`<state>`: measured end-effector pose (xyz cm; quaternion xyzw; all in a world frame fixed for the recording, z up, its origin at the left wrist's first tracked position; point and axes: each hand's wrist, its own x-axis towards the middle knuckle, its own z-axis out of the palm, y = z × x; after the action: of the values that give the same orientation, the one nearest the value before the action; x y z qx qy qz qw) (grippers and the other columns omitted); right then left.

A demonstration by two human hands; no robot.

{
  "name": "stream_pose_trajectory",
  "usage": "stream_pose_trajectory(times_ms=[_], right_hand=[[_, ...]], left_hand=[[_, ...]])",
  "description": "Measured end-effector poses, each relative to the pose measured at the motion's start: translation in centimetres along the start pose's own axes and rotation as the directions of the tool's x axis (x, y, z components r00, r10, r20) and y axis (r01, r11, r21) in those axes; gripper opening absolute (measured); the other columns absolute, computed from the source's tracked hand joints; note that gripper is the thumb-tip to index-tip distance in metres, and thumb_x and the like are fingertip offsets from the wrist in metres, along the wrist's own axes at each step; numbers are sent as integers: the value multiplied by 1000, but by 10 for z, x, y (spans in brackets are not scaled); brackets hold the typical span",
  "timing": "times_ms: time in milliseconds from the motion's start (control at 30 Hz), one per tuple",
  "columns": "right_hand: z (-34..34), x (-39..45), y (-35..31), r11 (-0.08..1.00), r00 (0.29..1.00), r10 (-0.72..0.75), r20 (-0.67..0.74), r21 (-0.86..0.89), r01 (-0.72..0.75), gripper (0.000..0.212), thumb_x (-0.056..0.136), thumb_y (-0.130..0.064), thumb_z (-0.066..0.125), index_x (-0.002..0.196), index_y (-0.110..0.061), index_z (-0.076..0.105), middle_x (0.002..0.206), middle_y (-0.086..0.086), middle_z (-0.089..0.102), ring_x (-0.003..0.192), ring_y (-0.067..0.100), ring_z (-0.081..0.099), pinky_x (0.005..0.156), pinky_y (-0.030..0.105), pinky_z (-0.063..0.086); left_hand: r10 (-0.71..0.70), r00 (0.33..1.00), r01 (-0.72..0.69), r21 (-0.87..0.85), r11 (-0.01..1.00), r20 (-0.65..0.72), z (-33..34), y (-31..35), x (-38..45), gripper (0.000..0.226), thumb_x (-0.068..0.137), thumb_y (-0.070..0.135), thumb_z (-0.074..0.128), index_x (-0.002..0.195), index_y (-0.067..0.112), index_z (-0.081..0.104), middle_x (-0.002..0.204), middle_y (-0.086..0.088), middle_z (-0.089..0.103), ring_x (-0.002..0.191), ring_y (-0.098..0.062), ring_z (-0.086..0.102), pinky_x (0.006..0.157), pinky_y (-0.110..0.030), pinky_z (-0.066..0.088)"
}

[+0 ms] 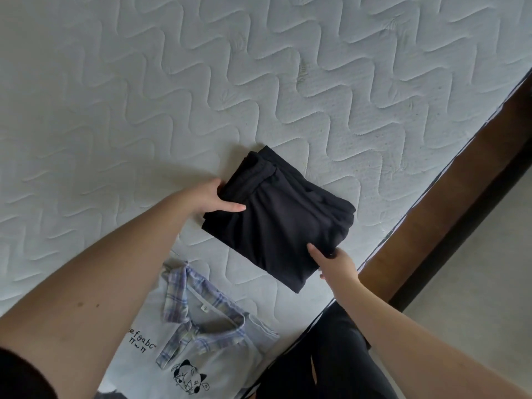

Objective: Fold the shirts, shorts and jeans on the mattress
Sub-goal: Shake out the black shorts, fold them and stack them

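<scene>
Folded black shorts (283, 223) lying on the quilted mattress (144, 96), near its edge. Gripped at opposite ends by left hand (214, 201) and right hand (335, 264), thumbs on top. Just beside, a grey shirt (184, 341) with plaid collar.

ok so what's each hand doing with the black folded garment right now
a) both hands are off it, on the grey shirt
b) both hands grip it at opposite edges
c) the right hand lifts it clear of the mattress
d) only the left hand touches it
b: the left hand holds the black folded garment at its left edge and the right hand grips its near right edge, while it lies on the mattress.
</scene>
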<state>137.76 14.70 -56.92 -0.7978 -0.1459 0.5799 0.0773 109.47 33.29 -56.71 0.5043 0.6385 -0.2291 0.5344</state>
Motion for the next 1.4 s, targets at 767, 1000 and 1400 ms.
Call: stream_pose_trajectory(times_ms=[767, 1000, 1400], right_hand=[[-32, 7, -17, 963, 959, -249, -138, 71, 261, 71, 86, -54, 66, 145, -35, 31, 121, -6, 54, 93, 1, 57, 66, 22, 46], [-43, 43, -57, 945, 939, -322, -123, -104, 311, 36, 91, -41, 65, 121, -21, 62, 103, -5, 65, 96, 20, 62, 71, 29, 50], [-43, 44, -47, 943, 899, -332, -286, -132, 306, 25, 98, -29, 54, 121, -21, 61, 114, -2, 66, 83, 8, 57, 60, 18, 40]], left_hand=[[308, 873, -321, 31, 947, -378, 7, 47, 10, 84, 77, 67, 66, 145, 31, 34, 147, -1, 42, 131, -18, 45, 107, -33, 36], [349, 884, -267, 277, 923, -310, 3, 100, 46, 36, 91, 36, 67, 120, 16, 61, 126, -5, 59, 114, -24, 55, 91, -29, 40], [236, 768, -156, 185, 970, -595, 5, 90, 37, 32, 90, 41, 65, 106, 15, 54, 109, -4, 57, 97, -25, 57, 79, -36, 46]])
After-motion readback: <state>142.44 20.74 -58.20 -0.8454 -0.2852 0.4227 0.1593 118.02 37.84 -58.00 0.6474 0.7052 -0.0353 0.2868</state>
